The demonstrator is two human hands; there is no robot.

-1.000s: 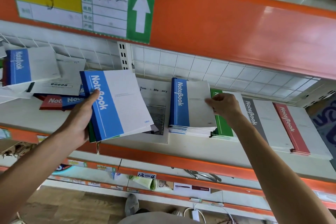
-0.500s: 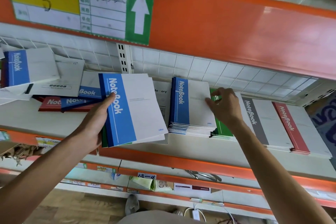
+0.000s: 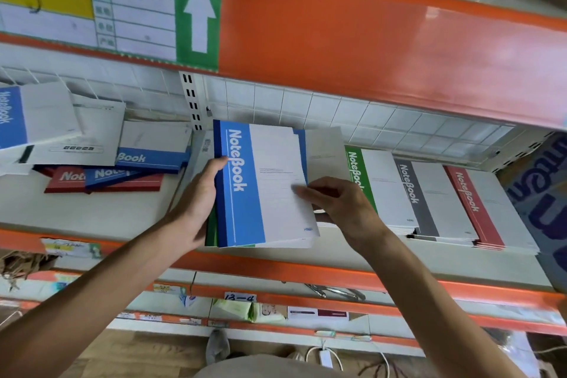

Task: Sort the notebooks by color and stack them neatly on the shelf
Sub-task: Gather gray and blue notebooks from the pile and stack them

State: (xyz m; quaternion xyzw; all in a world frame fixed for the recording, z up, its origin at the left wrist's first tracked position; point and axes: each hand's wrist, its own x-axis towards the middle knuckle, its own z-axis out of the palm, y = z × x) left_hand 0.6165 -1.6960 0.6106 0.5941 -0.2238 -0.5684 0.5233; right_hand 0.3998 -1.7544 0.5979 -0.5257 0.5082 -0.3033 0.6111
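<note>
A blue-and-white notebook [image 3: 264,184] lies over the blue stack in the middle of the white shelf [image 3: 101,212], with a green notebook edge [image 3: 211,232] showing under its left side. My left hand [image 3: 196,202] grips its spine edge. My right hand [image 3: 337,205] pinches its right edge. To the right lie a green stack [image 3: 362,175], a grey stack [image 3: 420,193] and a red stack [image 3: 478,202]. At the left sits a loose heap of red and blue notebooks [image 3: 122,172], with another blue one [image 3: 27,116] leaning above it.
An orange beam [image 3: 368,40] with a green arrow label [image 3: 199,12] hangs low over the shelf. A wire grid [image 3: 306,107] backs it. A blue printed box [image 3: 543,199] stands at the far right. Lower shelves hold tags and small packets.
My left hand carried the blue notebook rightward onto the middle blue stack. My right hand came off the stack and took hold of the notebook's right edge.
</note>
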